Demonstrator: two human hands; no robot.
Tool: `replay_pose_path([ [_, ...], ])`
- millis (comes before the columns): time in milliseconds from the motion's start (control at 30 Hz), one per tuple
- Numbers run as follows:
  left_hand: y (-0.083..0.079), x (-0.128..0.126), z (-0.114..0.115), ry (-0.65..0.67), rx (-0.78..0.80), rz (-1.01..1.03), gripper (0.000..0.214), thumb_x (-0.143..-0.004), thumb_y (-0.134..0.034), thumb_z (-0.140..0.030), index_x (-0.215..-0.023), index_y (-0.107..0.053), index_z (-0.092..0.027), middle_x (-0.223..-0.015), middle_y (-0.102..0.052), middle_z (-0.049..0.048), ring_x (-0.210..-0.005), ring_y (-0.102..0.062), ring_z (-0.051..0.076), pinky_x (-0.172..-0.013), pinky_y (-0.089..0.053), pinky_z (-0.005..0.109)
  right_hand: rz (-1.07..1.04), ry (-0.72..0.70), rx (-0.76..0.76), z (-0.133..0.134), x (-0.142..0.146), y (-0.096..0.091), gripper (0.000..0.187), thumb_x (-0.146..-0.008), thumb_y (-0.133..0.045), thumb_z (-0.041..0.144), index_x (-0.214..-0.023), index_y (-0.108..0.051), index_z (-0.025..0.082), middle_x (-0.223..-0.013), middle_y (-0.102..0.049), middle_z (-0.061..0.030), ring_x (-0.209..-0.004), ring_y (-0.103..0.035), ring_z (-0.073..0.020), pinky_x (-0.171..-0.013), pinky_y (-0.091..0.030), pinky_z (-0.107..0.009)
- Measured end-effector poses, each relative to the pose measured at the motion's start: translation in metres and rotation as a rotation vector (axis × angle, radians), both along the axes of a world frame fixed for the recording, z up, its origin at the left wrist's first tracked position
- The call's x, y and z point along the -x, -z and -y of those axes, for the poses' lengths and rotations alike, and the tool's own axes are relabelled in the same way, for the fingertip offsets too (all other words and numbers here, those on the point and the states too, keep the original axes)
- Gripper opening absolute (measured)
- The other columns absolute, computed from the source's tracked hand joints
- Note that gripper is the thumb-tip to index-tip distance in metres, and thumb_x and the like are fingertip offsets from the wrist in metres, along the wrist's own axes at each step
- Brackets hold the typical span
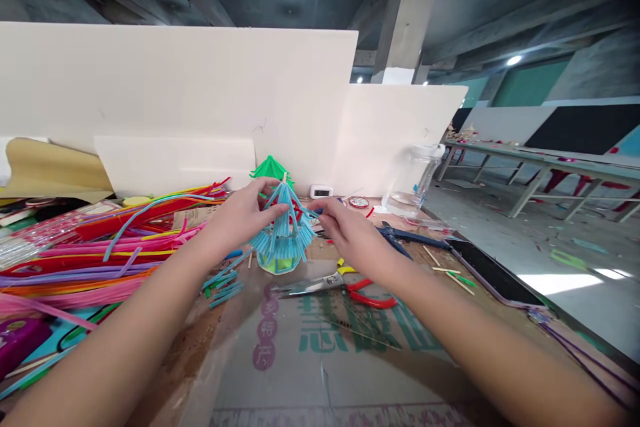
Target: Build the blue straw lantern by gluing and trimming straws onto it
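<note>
While the light blue, tiered pavilion model made of fuzzy strips [284, 237] stands upright at the middle of the cluttered worktable, 2 bare hands meet it from opposite sides. The left hand [243, 211] wraps around its upper roof, thumb laid across the near face and fingers bent behind the peak. The right hand [353, 232] is beside the roof's right edge, thumb and fingertips drawn together, pinching the outer end of a thin light blue strip [310, 213] that slants out from the model; the exact contact is too small to make out.

Under the blue roof, the model's base shows yellow-green between pale blue posts. Just behind it rises a bright green, pointed, ribbed roof [270, 165], partly hidden by the left hand. A small white digital timer [321, 192] stands behind the gap between the hands.

In front of the model and to its right lie silver-bladed scissors with red handles [331, 281], resting on a translucent sheet printed with green characters [245, 393]. Short light blue cut pieces [227, 291] lie left of the base, and a large heap of multicoloured fuzzy strips [100, 272] spreads beyond the left forearm. On the right are a black-screened phone [493, 273] and a clear, white-lidded jar [413, 181].
</note>
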State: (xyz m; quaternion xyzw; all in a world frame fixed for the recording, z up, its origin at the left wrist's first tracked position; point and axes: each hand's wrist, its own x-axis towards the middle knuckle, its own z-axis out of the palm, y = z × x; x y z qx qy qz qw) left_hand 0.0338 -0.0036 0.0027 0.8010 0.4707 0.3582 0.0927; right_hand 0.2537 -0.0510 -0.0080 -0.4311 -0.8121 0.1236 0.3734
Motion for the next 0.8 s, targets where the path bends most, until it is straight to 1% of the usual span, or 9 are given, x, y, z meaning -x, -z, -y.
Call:
replay_pose_path([
  [33, -0.001, -0.002, 0.003, -0.014, -0.003, -0.017, 0.057, -0.082, -0.054, -0.053, -0.13, -0.05, -0.023, -0.109, -0.067, 0.0072, -0.088, -0.063, 0.023, -0.074, -0.05, 0.036, 0.048, 0.039, -0.054, 0.0, 0.001, 0.003, 0.026, -0.096, -0.035, 0.026, -0.115, -0.053, 0.021, -0.085, -0.063, -0.0043, -0.072, -0.057, -0.0165, -0.061, -0.037, -0.028],
  [100, -0.003, -0.007, 0.009, -0.036, -0.022, -0.059, 0.057, -0.083, -0.053, -0.053, -0.132, -0.05, -0.024, -0.111, -0.066, 0.0078, -0.091, -0.063, 0.024, -0.073, -0.05, 0.035, 0.098, 0.076, -0.092, 0.0, 0.004, 0.008, 0.027, -0.097, -0.033, 0.027, -0.115, -0.052, 0.02, -0.091, -0.065, -0.0065, -0.073, -0.058, -0.0178, -0.062, -0.037, -0.029],
  [167, -0.006, -0.011, 0.017, -0.04, -0.05, -0.091, 0.057, -0.083, -0.053, -0.052, -0.133, -0.05, -0.023, -0.114, -0.066, 0.0081, -0.094, -0.063, 0.025, -0.076, -0.049, 0.036, 0.1, 0.088, -0.115, -0.001, 0.005, 0.012, 0.027, -0.096, -0.038, 0.032, -0.117, -0.051, 0.02, -0.097, -0.066, -0.0079, -0.075, -0.059, -0.0189, -0.063, -0.037, -0.029],
  [300, -0.011, -0.019, 0.03, -0.047, -0.082, -0.131, 0.057, -0.084, -0.054, -0.05, -0.134, -0.05, -0.023, -0.123, -0.064, 0.0071, -0.1, -0.063, 0.025, -0.085, -0.049, 0.037, 0.117, 0.07, -0.155, -0.004, 0.008, 0.016, 0.04, -0.088, -0.056, 0.045, -0.12, -0.055, 0.021, -0.11, -0.065, -0.0084, -0.085, -0.06, -0.0199, -0.069, -0.039, -0.028],
  [400, -0.012, -0.023, 0.038, -0.056, -0.131, -0.174, 0.057, -0.086, -0.053, -0.047, -0.136, -0.049, -0.021, -0.13, -0.06, 0.0065, -0.108, -0.06, 0.025, -0.094, -0.046, 0.037, 0.134, 0.097, -0.118, -0.004, 0.009, 0.015, 0.035, -0.086, -0.059, 0.046, -0.111, -0.061, 0.022, -0.096, -0.066, -0.0047, -0.075, -0.056, -0.0167, -0.062, -0.034, -0.026],
  [500, -0.012, -0.026, 0.042, -0.061, -0.168, -0.21, 0.056, -0.086, -0.053, -0.044, -0.136, -0.05, -0.018, -0.128, -0.061, 0.0071, -0.109, -0.06, 0.025, -0.098, -0.044, 0.036, 0.122, 0.106, -0.093, -0.003, 0.01, 0.013, 0.022, -0.088, -0.057, 0.038, -0.1, -0.063, 0.021, -0.078, -0.062, -0.0002, -0.065, -0.05, -0.0132, -0.058, -0.029, -0.024],
  [567, -0.011, -0.027, 0.042, -0.064, -0.171, -0.211, 0.055, -0.086, -0.053, -0.044, -0.135, -0.051, -0.017, -0.127, -0.062, 0.0072, -0.108, -0.061, 0.024, -0.098, -0.044, 0.036, 0.121, 0.093, -0.104, -0.004, 0.009, 0.012, 0.017, -0.091, -0.052, 0.033, -0.094, -0.063, 0.02, -0.072, -0.059, 0.001, -0.062, -0.048, -0.012, -0.058, -0.028, -0.024],
  [667, -0.01, -0.026, 0.041, -0.063, -0.171, -0.186, 0.054, -0.086, -0.054, -0.044, -0.134, -0.051, -0.018, -0.126, -0.063, 0.0067, -0.108, -0.061, 0.024, -0.097, -0.045, 0.035, 0.139, 0.095, -0.169, -0.005, 0.007, 0.01, 0.023, -0.095, -0.043, 0.029, -0.086, -0.061, 0.018, -0.069, -0.056, 0.0009, -0.061, -0.046, -0.0117, -0.057, -0.027, -0.024],
  [800, -0.007, -0.022, 0.031, -0.078, -0.158, -0.15, 0.056, -0.085, -0.054, -0.048, -0.135, -0.051, -0.022, -0.122, -0.064, 0.0068, -0.102, -0.062, 0.024, -0.09, -0.048, 0.036, 0.152, 0.193, -0.247, -0.01, -0.002, 0.002, 0.025, -0.094, -0.044, 0.032, -0.079, -0.059, 0.018, -0.064, -0.054, 0.0012, -0.058, -0.044, -0.0119, -0.056, -0.025, -0.024],
])
